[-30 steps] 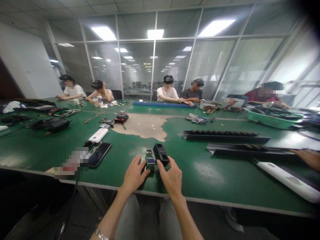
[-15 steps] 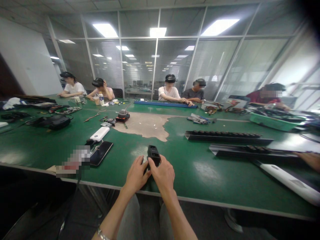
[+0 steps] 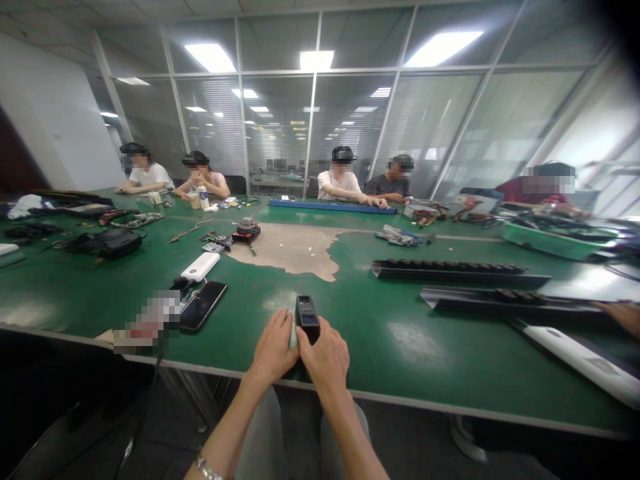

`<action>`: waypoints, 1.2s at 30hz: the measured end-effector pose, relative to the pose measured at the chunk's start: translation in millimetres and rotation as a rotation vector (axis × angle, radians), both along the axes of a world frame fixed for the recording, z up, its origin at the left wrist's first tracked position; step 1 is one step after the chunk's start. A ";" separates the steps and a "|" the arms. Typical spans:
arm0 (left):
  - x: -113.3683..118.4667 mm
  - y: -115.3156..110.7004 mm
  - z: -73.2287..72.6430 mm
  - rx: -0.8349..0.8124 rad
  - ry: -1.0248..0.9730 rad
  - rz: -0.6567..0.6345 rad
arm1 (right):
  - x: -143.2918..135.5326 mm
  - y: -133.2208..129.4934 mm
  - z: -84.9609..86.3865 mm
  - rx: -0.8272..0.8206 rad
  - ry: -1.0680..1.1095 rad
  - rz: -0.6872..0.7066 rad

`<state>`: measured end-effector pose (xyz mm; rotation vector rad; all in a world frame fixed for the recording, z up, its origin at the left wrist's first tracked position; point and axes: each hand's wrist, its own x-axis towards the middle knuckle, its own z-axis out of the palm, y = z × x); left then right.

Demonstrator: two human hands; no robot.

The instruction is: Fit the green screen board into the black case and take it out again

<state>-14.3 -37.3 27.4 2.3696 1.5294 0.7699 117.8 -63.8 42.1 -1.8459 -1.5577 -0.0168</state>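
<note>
A small black box-shaped device (image 3: 307, 315) with a little dark screen stands near the table's front edge. My right hand (image 3: 325, 350) is wrapped round its near right side, thumb on the near face. Just left of it, my left hand (image 3: 276, 345) is closed against a pale greenish-white item (image 3: 293, 333), mostly hidden by the fingers. The two hands are side by side, thumbs nearly touching.
Left on the green table (image 3: 370, 360) are a black phone (image 3: 203, 307) and a white power bank (image 3: 201, 267). Black rails (image 3: 460, 272) and a white tool (image 3: 583, 360) lie right. Several people sit opposite; a person's hand (image 3: 623, 317) shows at far right.
The black device has tilted so its screen shows more. My left fingers have drawn together, and the pale item beside the device is now more visible. Across the table, a seated person has lowered a raised hand.
</note>
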 end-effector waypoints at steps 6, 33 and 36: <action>0.6 1.3 -2.5 -0.003 0.013 0.001 | 4.2 5.5 -12.2 0.088 0.081 0.071; 0.6 -6.4 5.1 0.010 0.099 0.008 | 2.0 11.6 -28.1 0.315 0.125 0.138; 0.5 -6.1 4.8 0.015 0.100 0.004 | 2.0 9.6 -26.2 0.322 0.115 0.141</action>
